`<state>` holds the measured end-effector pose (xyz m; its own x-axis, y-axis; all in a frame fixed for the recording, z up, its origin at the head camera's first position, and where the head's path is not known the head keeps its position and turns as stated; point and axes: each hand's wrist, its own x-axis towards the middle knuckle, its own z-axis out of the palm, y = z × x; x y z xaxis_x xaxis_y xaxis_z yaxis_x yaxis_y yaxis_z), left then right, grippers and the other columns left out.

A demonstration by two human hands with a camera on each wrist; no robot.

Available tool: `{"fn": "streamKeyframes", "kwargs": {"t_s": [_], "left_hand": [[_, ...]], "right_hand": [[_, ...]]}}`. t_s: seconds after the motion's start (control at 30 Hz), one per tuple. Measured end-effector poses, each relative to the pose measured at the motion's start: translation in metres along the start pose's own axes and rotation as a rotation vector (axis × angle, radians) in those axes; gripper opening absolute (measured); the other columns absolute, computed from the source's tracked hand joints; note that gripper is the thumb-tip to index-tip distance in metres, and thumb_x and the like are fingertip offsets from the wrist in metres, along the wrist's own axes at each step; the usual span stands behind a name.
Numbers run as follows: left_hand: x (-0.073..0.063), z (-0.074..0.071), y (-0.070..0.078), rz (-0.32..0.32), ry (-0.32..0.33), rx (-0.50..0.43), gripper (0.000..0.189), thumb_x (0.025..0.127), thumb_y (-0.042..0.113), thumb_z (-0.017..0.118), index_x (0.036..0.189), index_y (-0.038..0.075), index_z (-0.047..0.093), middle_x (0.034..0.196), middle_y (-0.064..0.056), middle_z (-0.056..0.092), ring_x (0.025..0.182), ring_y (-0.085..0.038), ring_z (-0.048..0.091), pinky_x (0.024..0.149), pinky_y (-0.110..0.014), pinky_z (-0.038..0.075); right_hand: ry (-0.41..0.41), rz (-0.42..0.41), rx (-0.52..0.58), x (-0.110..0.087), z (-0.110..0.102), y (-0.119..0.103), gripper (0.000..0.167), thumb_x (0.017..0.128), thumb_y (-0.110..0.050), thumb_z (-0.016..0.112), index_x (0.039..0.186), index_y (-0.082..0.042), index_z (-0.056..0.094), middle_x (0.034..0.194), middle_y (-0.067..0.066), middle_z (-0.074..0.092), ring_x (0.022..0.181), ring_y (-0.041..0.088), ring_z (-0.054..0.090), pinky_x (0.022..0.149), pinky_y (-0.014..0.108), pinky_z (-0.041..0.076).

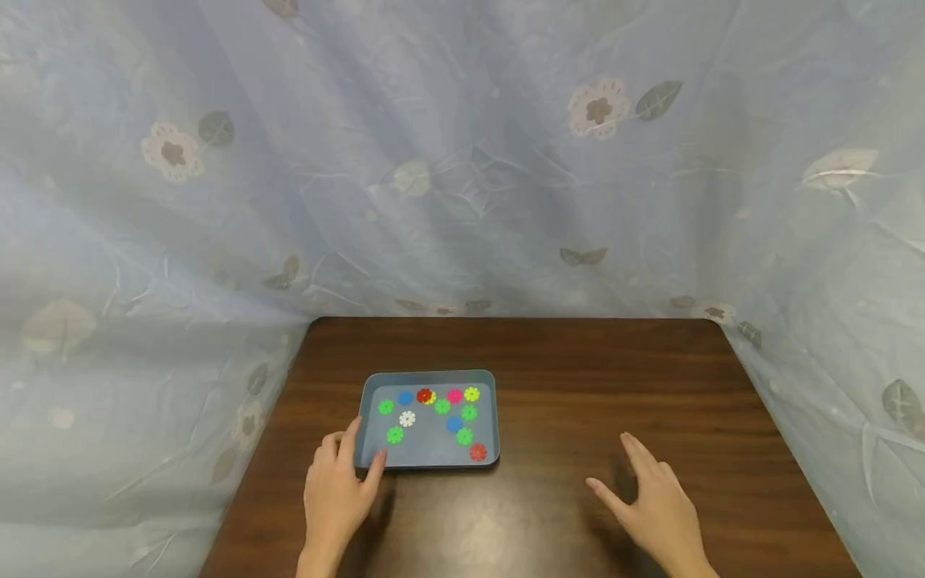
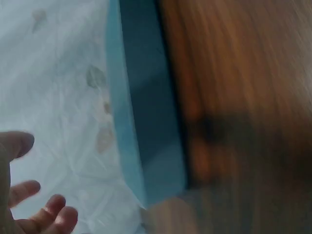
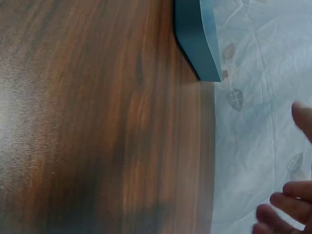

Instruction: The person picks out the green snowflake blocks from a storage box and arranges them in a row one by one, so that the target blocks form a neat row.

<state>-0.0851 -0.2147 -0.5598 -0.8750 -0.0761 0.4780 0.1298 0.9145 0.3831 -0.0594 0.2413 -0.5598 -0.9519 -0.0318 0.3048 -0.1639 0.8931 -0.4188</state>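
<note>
A grey-blue tray lies on the brown table, left of the middle. Scattered in it are several small notched plastic discs: green, blue, white, pink, yellow and red. My left hand is at the tray's front left corner, thumb and fingers spread and holding nothing; whether it touches the rim, I cannot tell. Well to the tray's right, my right hand hovers over the table with thumb and fingers apart. The left wrist view shows the tray's side wall near the fingers.
The dark wood-grain table runs back to a pale floral curtain, which also hangs along both sides. Shadows of both hands fall on the tabletop.
</note>
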Motion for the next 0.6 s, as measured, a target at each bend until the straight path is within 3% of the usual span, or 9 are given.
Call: {"fn": "streamKeyframes", "kwargs": {"t_s": [0.1,0.17,0.27,0.4,0.53,0.6], "left_hand": [[-0.001,0.005,-0.013,-0.158,-0.053,-0.06,0.055,0.094,0.029,0.076,0.141,0.005,0.059,0.093,-0.01,0.063,0.062,-0.021,0.055,0.046,-0.036,0.044],[0.0,0.01,-0.022,-0.27,-0.103,-0.09,0.049,0.098,0.029,0.071,0.141,0.007,0.06,0.084,-0.003,0.062,0.054,-0.016,0.049,0.043,-0.032,0.038],[0.001,0.019,-0.034,-0.386,-0.166,-0.121,0.043,0.102,0.032,0.065,0.138,0.008,0.062,0.075,0.002,0.059,0.052,-0.015,0.047,0.044,-0.033,0.036],[0.0,0.032,-0.046,-0.447,-0.197,-0.196,0.038,0.103,0.033,0.063,0.132,0.008,0.067,0.071,0.002,0.057,0.051,-0.015,0.045,0.043,-0.031,0.035],[-0.001,0.04,-0.054,-0.473,-0.162,-0.283,0.029,0.102,0.024,0.065,0.125,0.008,0.07,0.071,0.001,0.056,0.049,-0.012,0.042,0.042,-0.027,0.031],[-0.002,0.042,-0.057,-0.484,-0.142,-0.313,0.025,0.101,0.02,0.066,0.123,0.008,0.072,0.071,0.0,0.057,0.048,-0.01,0.042,0.043,-0.026,0.03]], "right_hand": [[0.048,-0.007,0.023,-0.002,0.003,0.001,0.074,0.085,-0.043,0.085,0.14,0.0,0.06,0.136,0.022,0.064,0.059,0.009,0.043,0.048,0.021,0.04],[0.064,-0.008,0.047,-0.001,0.005,0.001,0.064,0.085,-0.036,0.086,0.134,-0.002,0.064,0.13,0.022,0.067,0.049,0.002,0.033,0.045,0.017,0.037],[0.07,-0.013,0.08,-0.001,0.01,0.001,0.054,0.085,-0.03,0.086,0.129,-0.004,0.069,0.124,0.022,0.07,0.041,-0.004,0.024,0.042,0.017,0.036],[0.071,-0.044,0.111,0.002,0.019,0.002,0.049,0.084,-0.023,0.087,0.125,-0.003,0.071,0.12,0.023,0.071,0.04,-0.008,0.019,0.045,0.018,0.038],[0.043,-0.058,0.166,0.004,0.032,0.001,0.045,0.083,-0.019,0.087,0.122,-0.001,0.071,0.116,0.023,0.073,0.039,-0.012,0.017,0.04,0.018,0.037],[0.029,-0.071,0.189,0.007,0.04,-0.001,0.043,0.084,-0.017,0.087,0.12,0.0,0.072,0.115,0.021,0.073,0.039,-0.013,0.018,0.043,0.02,0.044]]}}
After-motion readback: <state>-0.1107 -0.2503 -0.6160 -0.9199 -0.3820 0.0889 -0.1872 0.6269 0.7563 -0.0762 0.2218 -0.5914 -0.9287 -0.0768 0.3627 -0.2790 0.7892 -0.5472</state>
